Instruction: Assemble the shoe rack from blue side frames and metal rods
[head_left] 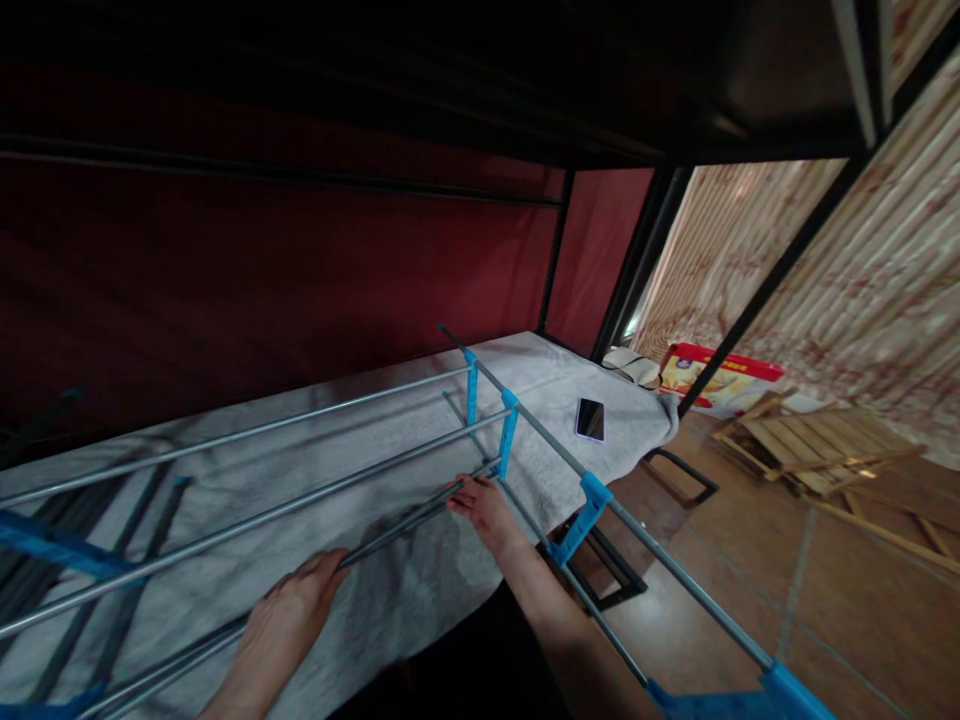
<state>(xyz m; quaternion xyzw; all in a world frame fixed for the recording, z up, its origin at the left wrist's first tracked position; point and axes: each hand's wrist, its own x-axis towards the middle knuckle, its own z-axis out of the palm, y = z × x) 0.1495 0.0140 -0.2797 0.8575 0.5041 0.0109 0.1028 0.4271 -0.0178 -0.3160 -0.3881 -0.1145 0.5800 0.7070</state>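
A frame of grey metal tubes with blue plastic connectors [507,436] lies across a bed with a grey cover [412,390]. My left hand [296,610] is wrapped round a grey tube [397,528] at the near side of the frame. Farther right, my right hand [480,505] grips the same tube close to its end, just below a blue connector. Two tubes seem to run side by side there. Another blue connector [581,520] sits to the right of my right forearm.
A phone [590,419] lies on the cover. Loose dark tubes [135,560] rest at the left. Black bed posts [645,260] and an upper bunk frame the space. A red box [720,378] and a wooden folding rack [817,445] stand on the floor at the right.
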